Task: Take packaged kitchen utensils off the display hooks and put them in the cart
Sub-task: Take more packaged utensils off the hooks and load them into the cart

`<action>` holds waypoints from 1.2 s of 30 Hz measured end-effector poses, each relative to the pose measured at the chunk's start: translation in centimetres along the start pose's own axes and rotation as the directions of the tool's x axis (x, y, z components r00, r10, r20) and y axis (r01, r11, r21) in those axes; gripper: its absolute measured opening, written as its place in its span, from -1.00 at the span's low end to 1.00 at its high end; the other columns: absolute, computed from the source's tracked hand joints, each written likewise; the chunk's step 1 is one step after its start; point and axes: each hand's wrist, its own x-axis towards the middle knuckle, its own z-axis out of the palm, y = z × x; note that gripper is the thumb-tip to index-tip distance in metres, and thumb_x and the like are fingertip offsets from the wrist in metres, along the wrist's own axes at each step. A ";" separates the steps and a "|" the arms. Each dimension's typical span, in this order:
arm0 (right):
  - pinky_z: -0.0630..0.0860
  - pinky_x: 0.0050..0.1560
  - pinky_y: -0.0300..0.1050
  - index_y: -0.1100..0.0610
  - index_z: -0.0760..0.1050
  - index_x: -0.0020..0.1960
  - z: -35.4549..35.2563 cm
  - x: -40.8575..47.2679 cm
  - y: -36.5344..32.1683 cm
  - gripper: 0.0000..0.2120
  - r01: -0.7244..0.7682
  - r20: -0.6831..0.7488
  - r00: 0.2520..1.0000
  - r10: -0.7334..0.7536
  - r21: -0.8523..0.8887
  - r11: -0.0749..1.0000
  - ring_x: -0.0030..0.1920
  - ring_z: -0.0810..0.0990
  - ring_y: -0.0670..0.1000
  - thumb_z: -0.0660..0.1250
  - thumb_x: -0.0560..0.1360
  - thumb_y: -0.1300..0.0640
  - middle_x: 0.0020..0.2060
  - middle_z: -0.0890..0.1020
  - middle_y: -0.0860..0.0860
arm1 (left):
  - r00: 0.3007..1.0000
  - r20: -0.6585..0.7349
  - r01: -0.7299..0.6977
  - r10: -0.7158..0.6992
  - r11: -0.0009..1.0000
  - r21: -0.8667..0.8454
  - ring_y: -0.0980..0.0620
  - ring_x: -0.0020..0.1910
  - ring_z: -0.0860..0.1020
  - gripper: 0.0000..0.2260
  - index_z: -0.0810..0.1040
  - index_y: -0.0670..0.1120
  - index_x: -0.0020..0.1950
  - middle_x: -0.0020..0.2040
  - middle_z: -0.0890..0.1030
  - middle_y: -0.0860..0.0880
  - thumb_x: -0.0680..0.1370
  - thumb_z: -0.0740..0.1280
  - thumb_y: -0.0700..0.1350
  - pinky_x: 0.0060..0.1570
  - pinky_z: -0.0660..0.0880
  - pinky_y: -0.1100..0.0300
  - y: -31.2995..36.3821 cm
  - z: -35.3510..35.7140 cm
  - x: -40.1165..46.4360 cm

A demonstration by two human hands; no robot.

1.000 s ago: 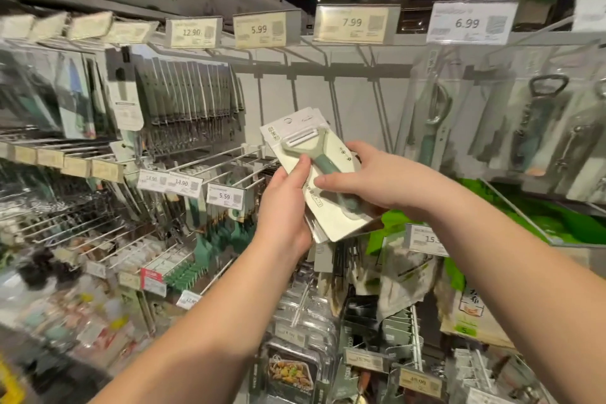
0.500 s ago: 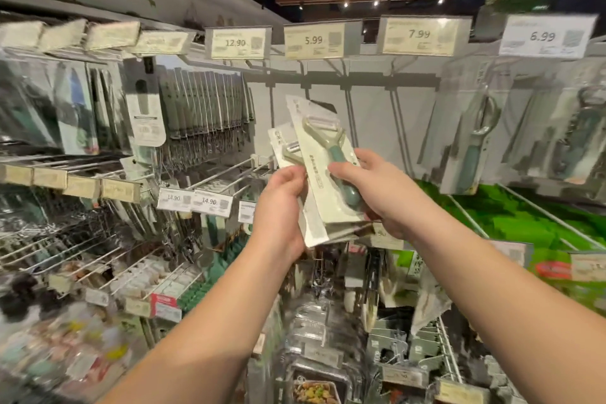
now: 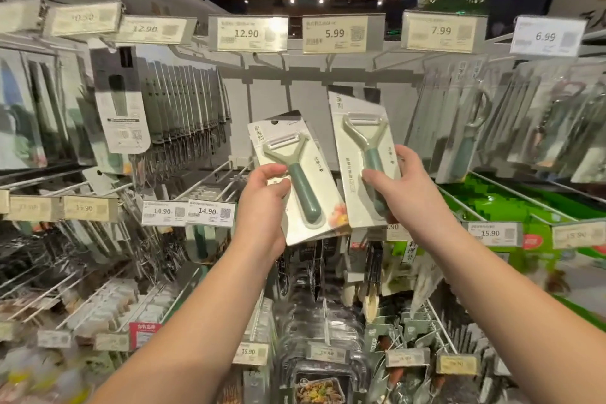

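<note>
1. The left hand gripped a pale card package holding a green-handled Y-shaped peeler, thumb across the front, fingers curled behind its left edge.
2. The right hand pinched a second pale card package with a matching green-handled peeler, thumb on the front and fingers wrapped round the right edge.
3. Both packages were held upright in the air before the display, side by side, their lower inner corners overlapping or nearly so; which, I could not tell.
4. Above hung a yellowish price tag reading 5.99.
5. To the left, a row of dark-carded utensil packages hung from hooks.
6. No cart showed.
</note>
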 end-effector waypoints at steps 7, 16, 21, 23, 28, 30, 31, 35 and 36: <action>0.60 0.16 0.14 -0.08 0.14 0.54 -0.2 -1.1 0.6 -0.29 0.043 -0.167 0.984 -0.056 -0.077 0.996 0.12 0.63 -0.03 0.42 0.50 -0.05 0.22 0.52 -0.19 | 0.996 0.078 0.034 -0.034 0.999 -0.004 -0.24 0.05 0.68 -0.80 0.53 -0.04 0.06 0.06 0.68 -0.23 0.65 0.20 -0.32 0.14 0.51 -0.31 0.4 -0.7 0.3; 0.40 0.41 0.21 -0.08 0.05 0.59 -1.3 -0.3 0.8 -0.17 0.027 -0.290 0.955 -0.058 -0.110 0.994 0.47 0.37 0.05 0.40 0.46 -0.17 0.53 0.31 -0.04 | 0.985 0.162 0.066 -0.062 0.998 -0.021 -0.28 0.08 0.67 -0.81 0.53 -0.05 0.06 0.04 0.70 -0.23 0.65 0.21 -0.31 0.12 0.51 -0.35 0.7 -1.1 0.4; 0.42 0.40 0.20 -0.14 0.05 0.56 -1.8 0.1 0.2 -0.10 0.048 -0.340 0.938 -0.070 -0.072 0.996 0.46 0.39 0.02 0.34 0.33 -0.30 0.51 0.34 -0.08 | 0.978 0.198 0.068 -0.063 0.998 -0.019 -0.25 0.04 0.68 -0.82 0.51 -0.06 0.07 0.04 0.69 -0.23 0.64 0.22 -0.32 0.08 0.54 -0.28 0.7 -1.0 0.2; 0.42 0.40 0.20 -0.13 0.06 0.56 -1.8 0.2 0.1 -0.11 0.059 -0.347 0.934 -0.079 -0.067 0.996 0.47 0.38 0.01 0.35 0.34 -0.29 0.51 0.34 -0.08 | 0.977 0.207 0.066 -0.059 0.998 -0.026 -0.20 -0.06 0.68 -0.82 0.50 -0.07 0.05 -0.02 0.69 -0.21 0.64 0.21 -0.33 -0.02 0.57 -0.19 0.8 -0.8 0.2; 0.40 0.42 0.18 -0.10 0.07 0.58 -2.2 0.8 0.1 -0.11 0.069 -0.365 0.927 -0.090 -0.069 0.995 0.46 0.38 0.00 0.34 0.36 -0.28 0.50 0.35 -0.08 | 0.970 0.240 0.042 -0.034 0.999 -0.026 -0.23 0.01 0.66 -0.80 0.53 -0.05 0.02 -0.05 0.69 -0.17 0.64 0.21 -0.33 0.12 0.52 -0.29 0.9 0.0 0.4; 0.36 0.45 0.16 -0.06 0.07 0.59 -2.6 1.2 0.2 -0.10 0.074 -0.371 0.924 -0.096 -0.074 0.995 0.47 0.37 0.00 0.33 0.36 -0.28 0.51 0.35 -0.06 | 0.968 0.250 0.043 -0.031 0.998 -0.040 -0.17 -0.08 0.66 -0.80 0.52 -0.06 0.02 -0.08 0.69 -0.15 0.64 0.21 -0.34 0.01 0.57 -0.22 0.8 0.3 0.5; 0.35 0.46 0.16 -0.05 0.07 0.59 -2.8 1.3 0.3 -0.10 0.072 -0.368 0.925 -0.098 -0.084 0.994 0.48 0.36 0.00 0.33 0.36 -0.28 0.51 0.35 -0.06 | 0.967 0.252 0.041 -0.028 0.998 -0.047 -0.16 -0.10 0.66 -0.79 0.52 -0.06 0.02 -0.09 0.68 -0.15 0.64 0.20 -0.34 -0.01 0.57 -0.20 0.7 0.4 0.6; 0.37 0.45 0.18 -0.05 0.06 0.59 -3.4 2.3 0.8 -0.13 0.065 -0.340 0.936 -0.095 -0.098 0.993 0.49 0.35 0.02 0.36 0.41 -0.25 0.52 0.33 -0.05 | 0.971 0.237 0.024 -0.009 0.998 -0.058 -0.14 -0.12 0.66 -0.78 0.52 -0.05 0.00 -0.11 0.68 -0.13 0.64 0.20 -0.34 -0.08 0.58 -0.13 0.3 0.8 1.0; 0.36 0.45 0.18 -0.04 0.05 0.60 -3.6 2.6 1.0 -0.15 0.062 -0.341 0.935 -0.094 -0.105 0.993 0.50 0.33 0.02 0.37 0.44 -0.22 0.53 0.31 -0.04 | 0.973 0.232 0.021 -0.007 0.998 -0.059 -0.12 -0.15 0.66 -0.78 0.52 -0.05 -0.01 -0.12 0.68 -0.13 0.64 0.20 -0.34 -0.13 0.58 -0.08 0.3 0.9 1.1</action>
